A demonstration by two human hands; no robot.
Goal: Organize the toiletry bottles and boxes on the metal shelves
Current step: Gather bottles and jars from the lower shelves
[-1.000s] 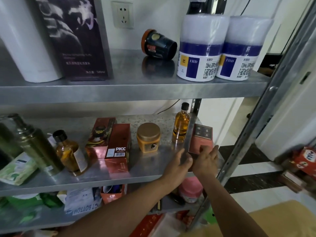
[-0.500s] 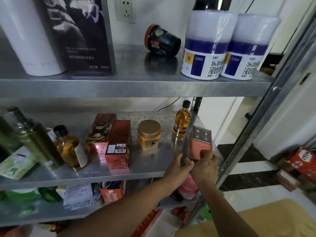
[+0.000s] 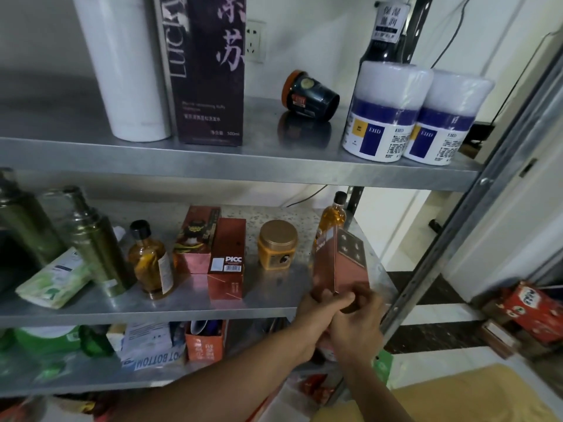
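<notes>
Gripping copper box (image 3: 350, 269) low, left hand (image 3: 315, 306) and right hand (image 3: 358, 324), fingers (image 3: 342, 299) seemingly curled round it; set upright, clear of amber bottle (image 3: 333, 217).

Bare forearms lead to the left hand (image 3: 315, 304) and right hand (image 3: 358, 322).

The left hand (image 3: 316, 304) and right hand (image 3: 356, 327) cover the foot of the box (image 3: 344, 269). Just beyond them it hides the lower half of the bottle (image 3: 333, 216). Below the hands, packets (image 3: 316, 388) blur.
</notes>
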